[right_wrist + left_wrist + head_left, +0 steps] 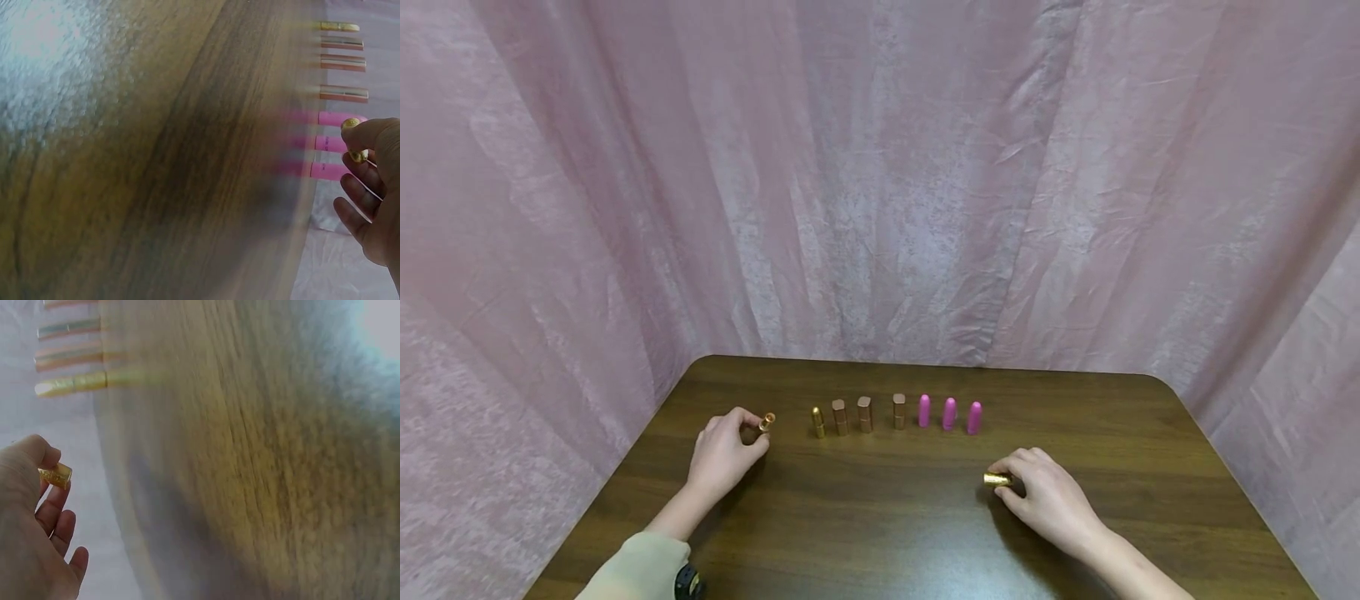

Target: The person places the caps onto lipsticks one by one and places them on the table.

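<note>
My left hand [722,454] pinches a short gold lipstick tube [767,422] between thumb and fingertips, above the left side of the table. In the left wrist view that gold tube [59,475] shows a patterned side. On the right, my right hand [1051,498] pinches another gold lipstick tube [997,480], its end pointing left. Part of this gold tube [351,123] is hidden by the fingers in the right wrist view. One gold lipstick [817,422] stands upright to the right of my left hand.
Continuing that row are three rose-gold square lipsticks [865,415] and three pink round-topped lipsticks [950,414], all upright. They stand toward the back of the brown wooden table [880,517]. Pink curtains [880,208] hang behind and beside it.
</note>
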The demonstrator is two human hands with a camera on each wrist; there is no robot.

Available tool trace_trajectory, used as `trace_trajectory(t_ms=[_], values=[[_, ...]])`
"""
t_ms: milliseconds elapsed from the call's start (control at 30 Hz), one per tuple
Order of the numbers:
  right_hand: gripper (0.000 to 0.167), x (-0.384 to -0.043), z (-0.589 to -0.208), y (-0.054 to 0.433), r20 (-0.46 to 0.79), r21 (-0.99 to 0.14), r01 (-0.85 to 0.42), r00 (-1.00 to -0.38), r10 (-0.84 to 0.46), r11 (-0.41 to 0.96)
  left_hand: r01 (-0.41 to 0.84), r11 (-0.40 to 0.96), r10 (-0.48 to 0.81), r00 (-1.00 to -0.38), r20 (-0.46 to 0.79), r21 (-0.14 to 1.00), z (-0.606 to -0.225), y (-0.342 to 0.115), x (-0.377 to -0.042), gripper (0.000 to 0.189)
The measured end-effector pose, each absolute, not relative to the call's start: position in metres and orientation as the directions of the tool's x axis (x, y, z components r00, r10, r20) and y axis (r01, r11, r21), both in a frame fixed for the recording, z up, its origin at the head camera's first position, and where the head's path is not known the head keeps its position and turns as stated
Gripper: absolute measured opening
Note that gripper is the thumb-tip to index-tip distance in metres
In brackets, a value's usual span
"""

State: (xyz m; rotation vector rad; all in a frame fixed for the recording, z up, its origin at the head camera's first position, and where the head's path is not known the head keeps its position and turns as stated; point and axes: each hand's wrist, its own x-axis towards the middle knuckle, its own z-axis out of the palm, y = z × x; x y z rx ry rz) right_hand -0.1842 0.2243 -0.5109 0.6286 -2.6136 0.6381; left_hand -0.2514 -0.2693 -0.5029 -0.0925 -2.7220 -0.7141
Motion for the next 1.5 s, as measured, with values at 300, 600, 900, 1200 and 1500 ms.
trace_trajectory(t_ms=[300,600,900,1200,1500], values=[[0.031,-0.18,-0.505,0.222,0.45,-0.356,-0.479,-0.84,-0.302,0.802,0.349,0.875,0.177,-0.876,0.448,0.335,-0.49,-0.245,-0.228,0.021],[0.032,-0.177,-0.5,0.22,0.465,-0.379,-0.48,-0.838,-0.286,0.791,0.527,0.822,0.37,-0.782,0.502,0.216,-0.482,-0.202,-0.214,0.024],[0.032,-0.175,-0.498,0.211,0.463,-0.412,-0.494,-0.837,-0.292,0.765,0.654,0.741,0.511,-0.697,0.504,0.153,-0.483,-0.157,-0.206,0.026],[0.03,-0.173,-0.497,0.191,0.443,-0.436,-0.532,-0.829,-0.342,0.725,0.696,0.705,0.583,-0.68,0.444,0.139,-0.49,-0.116,-0.204,0.02],[0.031,-0.171,-0.496,0.178,0.436,-0.456,-0.557,-0.82,-0.371,0.694,0.72,0.682,0.616,-0.658,0.433,0.126,-0.494,-0.09,-0.203,0.02]])
